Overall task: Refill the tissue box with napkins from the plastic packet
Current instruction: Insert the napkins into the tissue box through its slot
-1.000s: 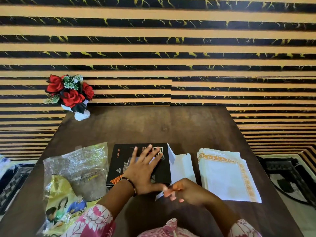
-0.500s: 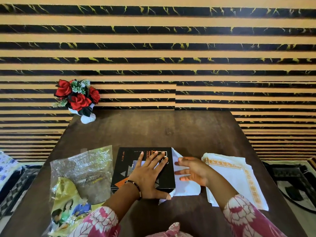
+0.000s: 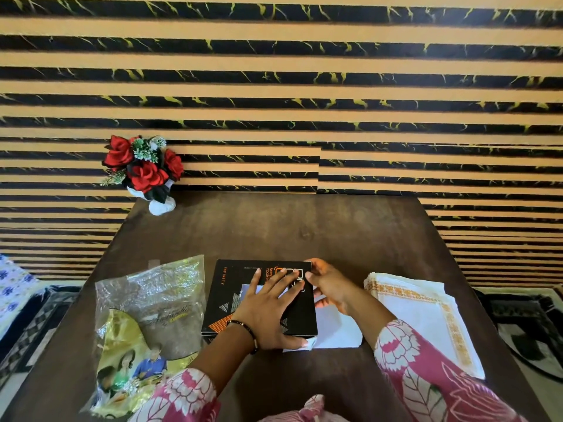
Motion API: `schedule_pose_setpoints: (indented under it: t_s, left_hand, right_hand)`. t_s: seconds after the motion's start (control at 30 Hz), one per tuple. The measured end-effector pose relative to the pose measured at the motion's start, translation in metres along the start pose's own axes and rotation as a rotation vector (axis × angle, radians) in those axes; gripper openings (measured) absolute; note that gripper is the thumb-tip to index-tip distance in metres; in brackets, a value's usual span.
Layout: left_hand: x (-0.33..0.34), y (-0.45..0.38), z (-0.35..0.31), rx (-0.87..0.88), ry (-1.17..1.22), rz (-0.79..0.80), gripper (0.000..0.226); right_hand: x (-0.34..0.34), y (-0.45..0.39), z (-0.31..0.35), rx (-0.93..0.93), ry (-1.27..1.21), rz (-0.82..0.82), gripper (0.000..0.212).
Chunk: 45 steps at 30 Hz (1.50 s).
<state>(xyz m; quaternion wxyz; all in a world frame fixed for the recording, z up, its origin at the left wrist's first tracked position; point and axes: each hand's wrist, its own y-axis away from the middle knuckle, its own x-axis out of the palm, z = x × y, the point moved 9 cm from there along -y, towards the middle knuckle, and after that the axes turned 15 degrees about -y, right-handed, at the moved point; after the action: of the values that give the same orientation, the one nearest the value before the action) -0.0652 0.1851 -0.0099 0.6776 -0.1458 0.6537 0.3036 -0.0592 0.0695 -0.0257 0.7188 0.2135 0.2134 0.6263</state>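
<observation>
A flat black tissue box (image 3: 227,295) with orange print lies on the dark wooden table (image 3: 304,229) in front of me. My left hand (image 3: 269,309) presses flat on its lid, fingers spread. My right hand (image 3: 327,283) touches the box's far right corner, fingers curled at the edge. A white flap or napkin (image 3: 336,328) sticks out from the box's right side beneath my right wrist. A stack of white napkins (image 3: 423,312) with orange borders lies to the right. The empty crinkled plastic packet (image 3: 146,324) lies to the left.
A white vase of red artificial roses (image 3: 146,170) stands at the table's far left corner against the striped wall. Patterned rugs cover the floor on both sides of the table.
My right hand moved from the near edge up along the box's right side to its far right corner. The left hand stayed flat on the lid.
</observation>
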Motion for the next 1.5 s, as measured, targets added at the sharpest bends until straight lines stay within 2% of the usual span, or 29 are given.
schedule_pose_setpoints:
  t_s: [0.13, 0.27, 0.43, 0.53, 0.57, 0.63, 0.73, 0.83, 0.87, 0.93, 1.03, 1.13, 1.23, 1.33, 1.43, 1.5]
  left_hand:
    - [0.000, -0.002, 0.001, -0.007, 0.020, 0.008, 0.100]
    - [-0.002, -0.001, 0.001, -0.011, 0.038, 0.007, 0.099]
    - [-0.006, 0.004, 0.002, -0.009, 0.018, -0.026, 0.102]
    - [-0.007, 0.004, 0.001, -0.008, -0.004, -0.030, 0.107]
    - [-0.007, 0.005, 0.000, -0.005, -0.009, -0.028, 0.107]
    - [-0.006, 0.005, -0.001, 0.001, -0.022, -0.020, 0.106]
    - [-0.008, 0.007, 0.000, 0.005, -0.009, -0.059, 0.102]
    - [-0.011, 0.007, 0.002, -0.006, 0.056, -0.118, 0.097]
    - [-0.012, 0.006, 0.001, -0.013, 0.069, -0.122, 0.096]
    - [-0.012, 0.006, 0.004, -0.042, 0.064, -0.116, 0.095]
    - [-0.016, 0.004, 0.002, -0.098, -0.007, -0.123, 0.095]
    - [-0.022, 0.003, -0.007, -0.164, -0.026, -0.135, 0.085]
    - [-0.033, 0.004, -0.015, -0.230, 0.004, -0.248, 0.074]
    - [-0.042, 0.003, -0.032, -0.234, -0.092, -0.358, 0.055]
    - [-0.059, 0.004, -0.072, -0.088, -0.162, -0.540, 0.036]
    - [-0.064, 0.003, -0.103, 0.048, -0.067, -0.587, 0.028]
  right_hand:
    - [0.003, -0.006, 0.008, -0.016, 0.227, -0.002, 0.028]
    - [0.002, -0.006, 0.013, -0.037, 0.301, 0.032, 0.032]
    - [-0.004, 0.008, -0.001, -0.165, -0.002, 0.001, 0.036]
    - [-0.018, 0.027, -0.014, -0.235, -0.172, -0.088, 0.025]
    - [-0.026, 0.034, -0.019, -0.264, -0.165, -0.114, 0.022]
    - [-0.042, 0.060, -0.020, -0.340, 0.005, -0.188, 0.023]
    - [-0.077, 0.100, -0.027, -0.431, 0.341, -0.400, 0.048]
    - [-0.116, 0.112, -0.060, -0.294, 0.677, -0.548, 0.084]
    - [-0.125, 0.111, -0.075, -0.235, 0.814, -0.546, 0.095]
    - [-0.132, 0.100, -0.105, -0.235, 1.018, -0.447, 0.117]
    - [-0.149, 0.088, -0.128, -0.172, 1.082, -0.439, 0.131]
    - [-0.144, 0.093, -0.113, -0.204, 1.168, -0.470, 0.116]
    - [-0.139, 0.095, -0.108, -0.207, 1.262, -0.433, 0.087]
    - [-0.140, 0.091, -0.108, -0.208, 1.384, -0.359, 0.075]
    - [-0.140, 0.094, -0.090, -0.244, 1.361, -0.300, 0.070]
    - [-0.144, 0.097, -0.074, -0.285, 1.310, -0.296, 0.062]
